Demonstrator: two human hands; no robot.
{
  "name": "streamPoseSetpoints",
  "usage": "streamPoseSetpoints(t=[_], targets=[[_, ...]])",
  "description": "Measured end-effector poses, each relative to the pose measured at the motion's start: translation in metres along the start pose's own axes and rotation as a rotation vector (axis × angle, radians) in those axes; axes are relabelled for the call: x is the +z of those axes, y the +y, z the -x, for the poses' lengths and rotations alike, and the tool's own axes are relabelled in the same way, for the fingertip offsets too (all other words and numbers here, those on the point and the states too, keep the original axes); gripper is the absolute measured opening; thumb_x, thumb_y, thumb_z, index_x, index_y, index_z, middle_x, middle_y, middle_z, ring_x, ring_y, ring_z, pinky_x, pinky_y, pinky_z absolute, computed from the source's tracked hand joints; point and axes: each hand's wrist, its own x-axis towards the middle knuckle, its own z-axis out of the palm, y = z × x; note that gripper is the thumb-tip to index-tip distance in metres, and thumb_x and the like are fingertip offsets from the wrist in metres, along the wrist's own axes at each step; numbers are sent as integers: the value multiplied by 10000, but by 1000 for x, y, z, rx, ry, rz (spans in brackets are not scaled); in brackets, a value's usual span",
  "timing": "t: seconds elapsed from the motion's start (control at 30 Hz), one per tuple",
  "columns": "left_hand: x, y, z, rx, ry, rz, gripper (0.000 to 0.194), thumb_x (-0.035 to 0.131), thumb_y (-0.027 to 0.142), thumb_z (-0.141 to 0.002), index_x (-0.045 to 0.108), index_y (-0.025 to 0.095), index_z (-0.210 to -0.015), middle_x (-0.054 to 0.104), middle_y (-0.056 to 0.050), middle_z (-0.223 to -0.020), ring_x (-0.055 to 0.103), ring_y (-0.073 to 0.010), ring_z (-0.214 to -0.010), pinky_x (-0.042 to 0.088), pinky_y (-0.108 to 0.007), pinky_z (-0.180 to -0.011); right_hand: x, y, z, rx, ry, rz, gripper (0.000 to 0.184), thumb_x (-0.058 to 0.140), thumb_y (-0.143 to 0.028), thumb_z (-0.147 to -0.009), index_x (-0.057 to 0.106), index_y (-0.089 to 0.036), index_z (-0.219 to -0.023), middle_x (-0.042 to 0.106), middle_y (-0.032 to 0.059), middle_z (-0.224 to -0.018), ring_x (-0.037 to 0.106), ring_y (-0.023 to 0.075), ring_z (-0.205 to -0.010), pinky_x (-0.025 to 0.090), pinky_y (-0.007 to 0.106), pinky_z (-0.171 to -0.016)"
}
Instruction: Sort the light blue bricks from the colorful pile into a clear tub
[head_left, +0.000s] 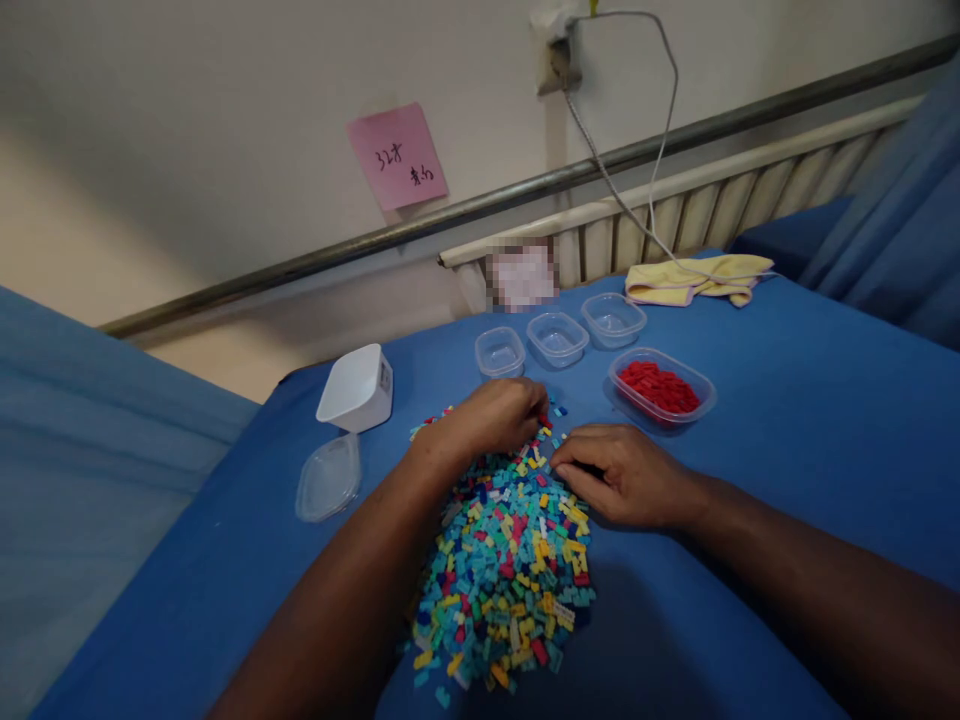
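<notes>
Small, glossy, blocky bricks (499, 560) lie in a loose multicolored pile beneath my left hand (506, 415) and beside my right hand (619, 475); both hands curl narrowly, any grip unclear.

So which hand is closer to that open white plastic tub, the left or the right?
The left hand: it is right of the tub, over the far end of the multicoloured plastic brick pile. The right hand is farther right, beside the pile.

Three empty tubs (557, 340) stand in a row behind the pile of bricks (517, 560)
</notes>
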Motion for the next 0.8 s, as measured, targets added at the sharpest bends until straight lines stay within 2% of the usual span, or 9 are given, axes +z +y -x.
streamPoseSetpoints(t=[0.1, 0.17, 0.27, 0.37, 0.53, 0.6, 0.7, 0.8], targets=[[-3, -4, 2, -5, 61, 67, 182, 655, 133, -920, 759, 186, -1060, 769, -54, -1015, 698, -224, -881, 489, -317, -746, 0, 0, 0, -1, -7, 1, 134, 642, -184, -1039, 755, -228, -980, 757, 28, -862, 703, 196, -794, 519, 334, -752], [-4, -2, 0, 26, 77, 83, 175, 657, 116, -925, 752, 180, -1056, 762, -56, -1032, 699, -223, -923, 507, -315, -793, 0, 1, 0, -5, -6, -5, 129, 643, -189, -1040, 757, -228, -992, 764, 29, -879, 706, 196, -804, 526, 336, -759], [-1, 5, -4, 115, -6, 31, 184, 663, 74, -920, 763, 175, -1037, 757, -67, -1076, 700, -228, -973, 512, -314, -851, 0, 1, 0, 0, -3, -10, 138, 636, -189, -1043, 761, -229, -1003, 771, 33, -890, 709, 199, -814, 533, 339, -761], [0, 12, -7, 161, -89, -25, 193, 641, 62, -941, 771, 174, -1031, 755, -70, -1079, 693, -215, -919, 501, -301, -811, 0, 0, 0, 6, -11, -6, 149, 629, -191, -1046, 763, -228, -992, 772, 36, -882, 712, 201, -814, 533, 342, -765], [0, 11, -8, 144, -82, 5, 174, 639, 63, -929, 745, 181, -1000, 757, -53, -1012, 673, -213, -886, 481, -310, -776, -1, 0, 0, 14, -15, -7, 142, 633, -187, -1038, 763, -225, -996, 773, 37, -891, 714, 202, -827, 532, 341, -769], [3, 7, -9, 86, -41, 194, 165, 661, 78, -897, 730, 181, -1006, 749, -33, -962, 659, -196, -843, 475, -300, -741, 0, 0, 0, 17, -14, -2, 144, 630, -190, -1041, 763, -227, -1000, 776, 35, -900, 716, 201, -831, 534, 343, -776], [9, 1, -12, -34, 46, 684, 107, 710, 157, -862, 700, 165, -967, 705, -7, -859, 628, -155, -754, 481, -273, -695, 0, 1, 0, 12, -18, 11, 151, 621, -197, -1047, 762, -222, -1001, 781, 37, -909, 719, 202, -834, 532, 349, -787], [11, 2, -19, -75, 69, 1061, 178, 780, 237, -816, 685, 151, -940, 673, -3, -814, 609, -130, -699, 483, -262, -661, 1, 2, -2, 5, -10, 25, 146, 626, -195, -1041, 761, -220, -991, 773, 34, -886, 710, 201, -819, 522, 345, -778]])
